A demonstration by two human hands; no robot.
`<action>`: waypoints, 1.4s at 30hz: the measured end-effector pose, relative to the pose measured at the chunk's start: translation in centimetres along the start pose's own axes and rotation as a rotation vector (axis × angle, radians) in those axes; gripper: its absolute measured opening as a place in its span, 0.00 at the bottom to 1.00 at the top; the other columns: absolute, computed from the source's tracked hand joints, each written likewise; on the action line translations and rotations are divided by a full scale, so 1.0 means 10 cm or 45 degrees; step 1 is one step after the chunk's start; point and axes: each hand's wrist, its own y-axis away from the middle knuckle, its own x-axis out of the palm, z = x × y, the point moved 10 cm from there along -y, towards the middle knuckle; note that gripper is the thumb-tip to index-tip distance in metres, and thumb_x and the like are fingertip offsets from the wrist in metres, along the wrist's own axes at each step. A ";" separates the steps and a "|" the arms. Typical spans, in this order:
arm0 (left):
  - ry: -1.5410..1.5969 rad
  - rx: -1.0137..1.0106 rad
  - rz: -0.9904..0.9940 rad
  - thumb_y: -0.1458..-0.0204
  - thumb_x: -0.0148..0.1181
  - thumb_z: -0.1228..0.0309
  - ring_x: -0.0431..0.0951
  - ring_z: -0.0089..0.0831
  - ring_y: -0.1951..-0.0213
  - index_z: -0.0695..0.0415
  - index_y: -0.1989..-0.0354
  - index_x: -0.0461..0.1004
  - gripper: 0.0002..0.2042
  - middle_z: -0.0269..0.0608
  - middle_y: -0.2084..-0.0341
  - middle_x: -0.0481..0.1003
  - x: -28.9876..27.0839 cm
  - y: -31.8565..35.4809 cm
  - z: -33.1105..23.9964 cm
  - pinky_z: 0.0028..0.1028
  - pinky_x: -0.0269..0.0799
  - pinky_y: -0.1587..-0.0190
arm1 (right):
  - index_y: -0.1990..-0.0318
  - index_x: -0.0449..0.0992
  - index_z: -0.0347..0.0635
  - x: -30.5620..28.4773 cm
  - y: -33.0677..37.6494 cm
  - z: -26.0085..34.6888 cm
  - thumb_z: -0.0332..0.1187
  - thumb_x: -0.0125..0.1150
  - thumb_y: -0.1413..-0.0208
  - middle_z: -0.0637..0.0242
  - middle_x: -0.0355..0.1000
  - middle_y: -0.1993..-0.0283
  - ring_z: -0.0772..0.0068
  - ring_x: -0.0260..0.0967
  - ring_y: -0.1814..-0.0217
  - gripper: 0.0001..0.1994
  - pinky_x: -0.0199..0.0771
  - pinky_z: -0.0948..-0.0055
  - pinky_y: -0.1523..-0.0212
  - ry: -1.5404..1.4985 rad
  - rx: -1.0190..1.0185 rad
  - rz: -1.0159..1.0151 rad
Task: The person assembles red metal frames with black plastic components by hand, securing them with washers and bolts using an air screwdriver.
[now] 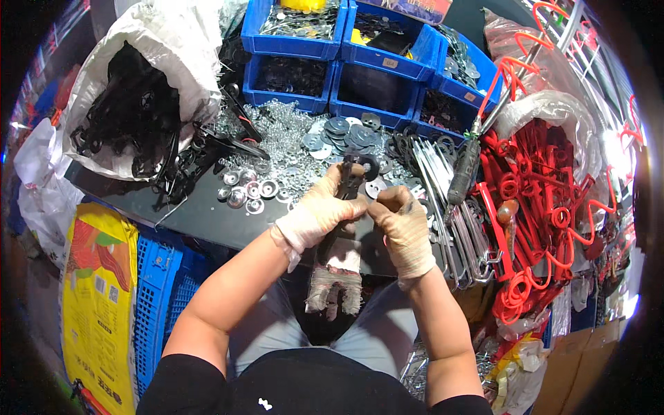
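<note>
My left hand [318, 211], in a pale glove, is closed round a long black plastic part [351, 178] held upright over the table's front edge. My right hand [404, 232], gloved too, is beside it with thumb and fingers pinched together; whatever they hold is too small or hidden to make out. Below my hands, a cloth-wrapped stand [335, 283] juts between my knees. Just beyond the black part lie grey metal discs [346, 131] and a wide heap of small springs [277, 131]. Shiny cup-shaped washers [247, 188] are left of my left hand.
Blue bins [297, 45] of small parts stand stacked at the back. A white sack [173, 41] spills black parts at left. On the right are bent metal rods [453, 235], a hanging power screwdriver [465, 169] with a red coiled hose, and piled red handles [543, 173].
</note>
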 end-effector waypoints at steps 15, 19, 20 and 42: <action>0.090 -0.017 -0.039 0.56 0.67 0.76 0.74 0.23 0.69 0.56 0.44 0.61 0.30 0.36 0.66 0.72 -0.17 -0.01 0.00 0.22 0.71 0.68 | 0.59 0.72 0.35 0.20 -0.18 -0.01 0.31 0.62 0.46 0.70 0.71 0.66 0.77 0.69 0.65 0.11 0.70 0.78 0.63 -0.065 -0.240 0.135; 0.207 -0.063 -0.109 0.55 0.65 0.77 0.75 0.24 0.70 0.55 0.42 0.60 0.30 0.36 0.67 0.73 -0.28 -0.06 0.18 0.23 0.73 0.69 | 0.55 0.72 0.37 0.17 -0.05 0.43 0.22 0.64 0.51 0.63 0.70 0.57 0.75 0.69 0.58 0.14 0.70 0.74 0.58 0.567 -0.968 -0.159; 0.236 -0.086 -0.179 0.55 0.65 0.78 0.75 0.26 0.70 0.55 0.42 0.59 0.31 0.36 0.67 0.72 -0.34 -0.03 0.20 0.24 0.73 0.69 | 0.58 0.74 0.36 0.12 -0.05 0.49 0.31 0.61 0.45 0.60 0.71 0.62 0.76 0.68 0.61 0.10 0.69 0.74 0.60 0.715 -1.106 -0.419; 0.023 -0.077 -0.354 0.48 0.61 0.70 0.71 0.21 0.75 0.55 0.42 0.59 0.25 0.34 0.71 0.71 -0.44 -0.05 0.21 0.20 0.68 0.77 | 0.67 0.76 0.36 0.27 -0.16 -0.18 0.34 0.59 0.45 0.60 0.72 0.70 0.66 0.71 0.69 0.08 0.70 0.71 0.66 0.438 -0.408 -0.026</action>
